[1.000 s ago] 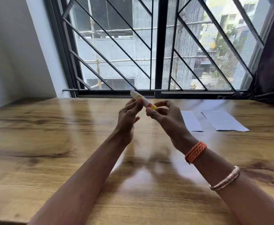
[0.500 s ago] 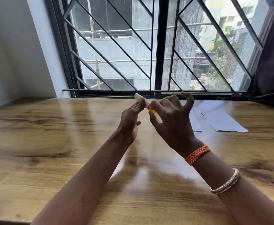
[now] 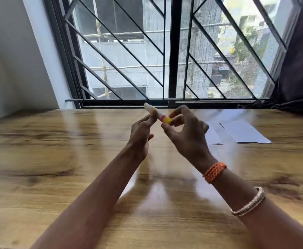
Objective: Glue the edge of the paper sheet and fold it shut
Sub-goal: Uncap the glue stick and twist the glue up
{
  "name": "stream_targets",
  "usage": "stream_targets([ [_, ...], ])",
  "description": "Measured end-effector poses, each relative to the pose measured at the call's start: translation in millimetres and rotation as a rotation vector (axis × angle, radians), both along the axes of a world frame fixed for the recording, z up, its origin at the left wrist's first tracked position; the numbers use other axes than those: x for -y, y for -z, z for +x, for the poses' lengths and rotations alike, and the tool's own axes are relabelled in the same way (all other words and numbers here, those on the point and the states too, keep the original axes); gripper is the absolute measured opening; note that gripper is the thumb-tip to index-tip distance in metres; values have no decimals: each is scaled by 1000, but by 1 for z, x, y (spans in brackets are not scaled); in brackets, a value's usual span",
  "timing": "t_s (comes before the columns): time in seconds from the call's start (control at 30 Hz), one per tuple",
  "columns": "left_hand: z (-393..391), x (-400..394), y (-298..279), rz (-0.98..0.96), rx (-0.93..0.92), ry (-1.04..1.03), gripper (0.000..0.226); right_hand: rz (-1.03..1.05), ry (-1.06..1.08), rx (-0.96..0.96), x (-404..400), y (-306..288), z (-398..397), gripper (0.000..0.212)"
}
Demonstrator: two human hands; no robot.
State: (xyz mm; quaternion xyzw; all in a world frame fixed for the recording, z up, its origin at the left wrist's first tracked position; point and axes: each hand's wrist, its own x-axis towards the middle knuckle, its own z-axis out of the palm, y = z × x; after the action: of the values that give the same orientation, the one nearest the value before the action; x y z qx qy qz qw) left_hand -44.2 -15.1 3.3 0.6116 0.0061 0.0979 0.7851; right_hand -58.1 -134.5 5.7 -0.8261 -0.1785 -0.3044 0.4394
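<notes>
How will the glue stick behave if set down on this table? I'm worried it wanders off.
The glue stick looks cylindrical, so it would probably roll on its side. The wooden table looks glossy, giving little grip. Pinched between fingertips, it seems light.

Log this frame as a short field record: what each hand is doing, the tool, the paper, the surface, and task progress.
left hand: raised above the table, fingertips pinching the glue stick near its white end
right hand: fingertips on the stick's yellow end
glue stick: held tilted between both hands, off the table
paper sheets: two white sheets flat on the table, right of the hands, untouched
table: glossy wood, by a barred window
wrist: orange bracelet on the right arm
progress: no glue applied yet
</notes>
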Motion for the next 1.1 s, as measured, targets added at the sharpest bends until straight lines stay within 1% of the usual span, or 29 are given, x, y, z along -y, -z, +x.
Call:
stream_targets([
  [0.03,0,0,0,2,-5,0,37,-84,46,117,-1,2,0,24],
  [0.07,0,1,0,6,-8,3,36,-117,60,168,-2,2,-1,24],
  [0.1,0,2,0,11,-10,8,34,-109,59,156,-2,3,-2,24],
  [0.13,-1,2,0,14,-9,14,31,-48,24,75,-2,1,-3,24],
  [0.17,-1,2,-1,14,-7,20,29,84,-61,-72,-1,-2,-3,24],
  [0.23,-2,3,-2,0,2,44,32,491,-344,-486,1,-13,-7,16],
  [0.27,-2,4,-3,-10,7,61,35,638,-460,-696,3,-16,-7,12],
  [0.3,-2,4,-3,-17,13,76,38,708,-519,-821,5,-17,-6,12],
  [0.33,-2,4,-2,-17,18,84,39,725,-532,-866,6,-16,-4,13],
  [0.37,-3,4,-2,-13,19,84,39,722,-522,-855,7,-15,-1,14],
  [0.4,-3,4,-1,-7,20,77,38,702,-483,-793,6,-14,1,13],
  [0.47,-3,3,1,6,14,51,35,559,-332,-533,4,-12,2,18],
  [0.5,-3,2,2,13,8,40,33,424,-225,-366,3,-9,2,21],
  [0.57,-1,1,4,22,-2,28,31,88,-20,0,1,0,4,23],
  [0.6,0,0,5,24,-2,23,31,-63,34,161,2,3,4,21],
  [0.63,1,-1,6,27,-1,17,32,-189,71,280,2,5,4,20],
  [0.7,0,-2,5,39,1,6,39,-334,115,396,3,6,5,18],
  [0.77,0,-3,2,50,20,17,44,-347,115,415,5,2,6,15],
  [0.8,0,-3,1,46,33,34,41,-278,70,352,4,1,4,15],
  [0.83,0,-3,0,41,48,56,36,-122,-22,216,4,-2,3,15],
  [0.87,-1,-2,-1,30,59,76,30,130,-159,2,3,-7,0,16],
  [0.9,-2,-1,-2,14,63,88,26,423,-324,-275,1,-12,-2,15],
  [0.93,-2,-1,-3,-5,65,90,23,652,-443,-543,0,-14,-2,14],
  [0.97,-2,0,-3,-13,66,87,22,761,-497,-714,0,-14,-1,14],
  [1.0,-1,0,-2,-16,65,83,21,770,-494,-779,2,-13,1,13],
  [1.03,-1,1,-2,-13,62,79,22,741,-468,-764,2,-11,3,12],
  [1.07,-1,1,-1,-7,60,71,22,695,-429,-688,2,-10,3,11],
  [1.1,-1,0,0,2,62,63,21,617,-372,-562,2,-9,2,12],
])
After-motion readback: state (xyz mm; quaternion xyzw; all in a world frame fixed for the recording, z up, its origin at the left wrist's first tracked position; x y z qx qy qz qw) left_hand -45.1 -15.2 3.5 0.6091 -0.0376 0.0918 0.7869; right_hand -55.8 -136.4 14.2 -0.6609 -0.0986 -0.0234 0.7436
